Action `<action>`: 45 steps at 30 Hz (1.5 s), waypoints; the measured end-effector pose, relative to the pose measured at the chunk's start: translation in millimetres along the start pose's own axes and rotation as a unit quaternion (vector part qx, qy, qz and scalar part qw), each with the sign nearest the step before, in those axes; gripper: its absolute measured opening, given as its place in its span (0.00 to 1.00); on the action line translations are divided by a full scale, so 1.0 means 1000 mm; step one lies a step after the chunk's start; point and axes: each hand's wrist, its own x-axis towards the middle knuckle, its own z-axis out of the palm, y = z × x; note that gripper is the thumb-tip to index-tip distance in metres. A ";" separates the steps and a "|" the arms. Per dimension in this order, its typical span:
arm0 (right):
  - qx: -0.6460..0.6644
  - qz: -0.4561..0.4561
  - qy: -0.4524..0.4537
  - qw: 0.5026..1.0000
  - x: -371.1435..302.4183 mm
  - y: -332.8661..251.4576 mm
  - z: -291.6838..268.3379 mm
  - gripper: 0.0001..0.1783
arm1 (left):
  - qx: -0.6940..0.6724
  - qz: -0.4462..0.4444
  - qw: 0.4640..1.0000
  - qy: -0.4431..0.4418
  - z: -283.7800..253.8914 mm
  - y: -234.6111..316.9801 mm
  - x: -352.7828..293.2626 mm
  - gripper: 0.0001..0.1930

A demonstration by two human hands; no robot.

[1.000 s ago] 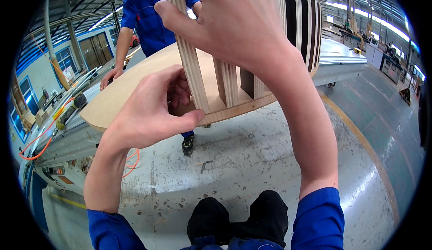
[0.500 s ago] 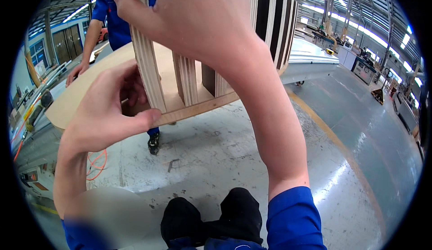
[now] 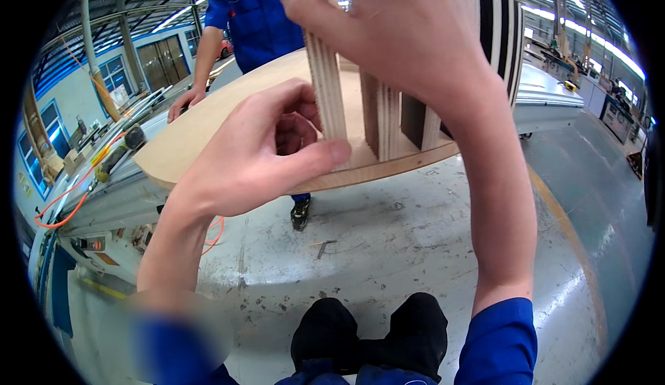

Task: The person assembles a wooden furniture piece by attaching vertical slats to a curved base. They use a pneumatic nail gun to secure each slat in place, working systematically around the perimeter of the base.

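Plywood panel (image 3: 327, 94) stood on end at the near edge of a broad, curved wooden board (image 3: 235, 97), its long axis close to upright. It tilted a little, its top leaning toward the person's left and running out past the upper edge of the view, while its layered narrow edge faced the wearer.

The left grip (image 3: 253, 149) pinched the panel's foot, the thumb laid across the near edge and the fingers curled against the left side. Higher up, the right grip (image 3: 409, 35) crossed in front of the panel with its thumb reaching past the left edge; its fingers were hidden, so one could not tell how far they had closed.

To the right, a brown-faced panel (image 3: 379, 118) and a dark-faced panel (image 3: 419, 125) stood parallel and apart, layered edges likewise toward the wearer. Farther along, black panels (image 3: 502, 35) rose beyond the right forearm. The board, tapering to the left, lay over a metal surface (image 3: 551, 87), where a co-worker's hand (image 3: 185, 102) rested at the far rim.

As for markings, an orange-brown plate (image 3: 106, 258) on the grey machine side (image 3: 128, 236) and a yellowish sign (image 3: 25, 183) on the wall were both too small to read.
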 end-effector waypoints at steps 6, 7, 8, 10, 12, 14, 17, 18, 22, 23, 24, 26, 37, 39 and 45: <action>-0.004 -0.006 0.022 1.000 0.001 0.001 0.003 0.15 | 0.042 0.005 0.999 -0.024 -0.004 -0.005 -0.001 0.27; -0.018 0.001 0.012 1.000 -0.001 0.002 0.003 0.16 | 0.045 0.003 0.999 -0.023 -0.003 -0.005 -0.002 0.27; -0.024 0.006 0.006 1.000 -0.001 0.002 0.002 0.16 | 0.047 0.002 0.999 -0.022 -0.003 -0.006 -0.001 0.27; -0.031 0.014 -0.004 0.999 0.000 0.002 0.001 0.17 | 0.057 0.000 0.998 -0.023 -0.004 -0.005 0.000 0.26; -0.043 -0.004 0.006 0.999 -0.001 0.004 0.004 0.16 | 0.071 -0.005 0.997 -0.023 -0.005 -0.002 0.000 0.26; -0.071 -0.037 0.034 0.996 -0.004 0.006 0.007 0.15 | 0.082 -0.013 0.996 -0.023 -0.005 -0.001 0.001 0.26; -0.082 -0.047 0.038 0.995 -0.003 0.005 0.008 0.14 | 0.082 -0.011 0.997 -0.010 -0.002 -0.001 0.002 0.25; -0.071 -0.007 -0.018 0.997 -0.001 0.002 0.002 0.14 | 0.075 0.002 0.997 0.002 -0.001 -0.002 0.001 0.23; -0.051 -0.006 0.034 0.998 0.000 0.002 0.013 0.13 | 0.059 0.022 0.998 0.020 0.003 0.004 -0.001 0.22; -0.019 -0.011 0.053 0.998 -0.002 0.006 0.018 0.13 | 0.059 0.025 0.998 0.021 0.005 0.004 0.000 0.22; 0.012 -0.017 0.072 0.997 -0.004 0.010 0.024 0.13 | 0.063 0.030 0.997 0.018 0.005 0.002 0.002 0.22; -0.031 -0.023 0.060 0.997 -0.003 0.005 0.018 0.13 | 0.059 0.029 0.998 0.020 0.005 0.001 0.001 0.22; -0.050 -0.012 0.043 0.998 -0.002 0.001 0.014 0.14 | 0.073 -0.005 0.997 0.015 0.005 0.006 -0.002 0.21; -0.090 -0.012 0.013 0.996 0.000 -0.004 0.003 0.14 | 0.086 -0.043 0.995 -0.016 0.000 0.007 0.002 0.28; -0.066 -0.008 0.025 0.997 0.000 -0.002 0.007 0.16 | 0.075 -0.035 0.996 0.012 0.002 0.003 0.000 0.30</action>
